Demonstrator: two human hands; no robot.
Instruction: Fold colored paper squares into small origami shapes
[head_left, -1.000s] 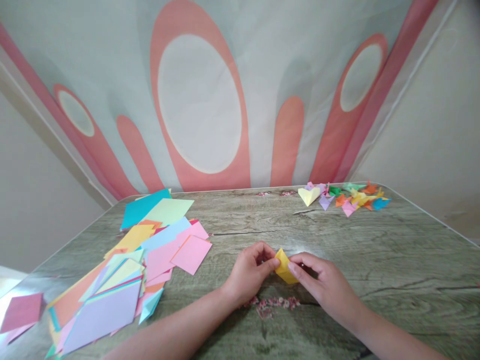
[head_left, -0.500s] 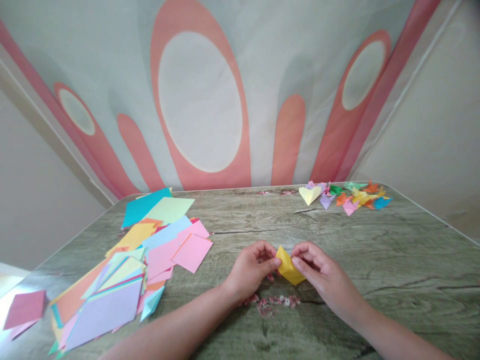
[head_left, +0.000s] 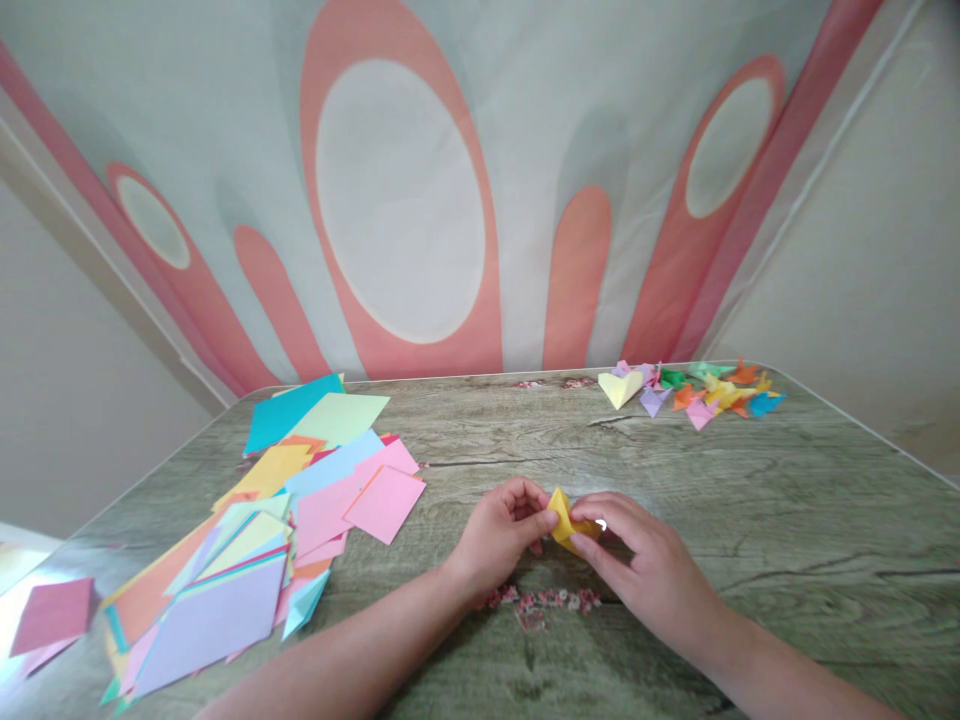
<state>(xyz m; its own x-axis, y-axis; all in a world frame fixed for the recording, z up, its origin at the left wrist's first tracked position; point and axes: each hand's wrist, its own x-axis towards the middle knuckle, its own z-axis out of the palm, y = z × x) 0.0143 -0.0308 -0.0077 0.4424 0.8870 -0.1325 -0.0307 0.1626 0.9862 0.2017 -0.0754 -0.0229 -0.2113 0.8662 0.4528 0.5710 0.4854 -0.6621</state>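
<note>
A small folded yellow paper is held between both hands, just above the table in the lower middle. My left hand pinches its left edge between thumb and fingers. On the other side, my right hand is closed on the right part of the paper, with fingers over it and the thumb in front. The paper has a pointed top corner and a crease down its face; its right part is partly hidden by the right fingers.
Loose coloured sheets spread over the left of the wood-patterned table. Several small folded paper figures lie at the back right, with a pale yellow paper heart beside them. A patterned cloth hangs behind.
My right hand has moved slightly left over the yellow paper and covers more of it. The paper looks narrower and more bent. My left hand has barely moved.
</note>
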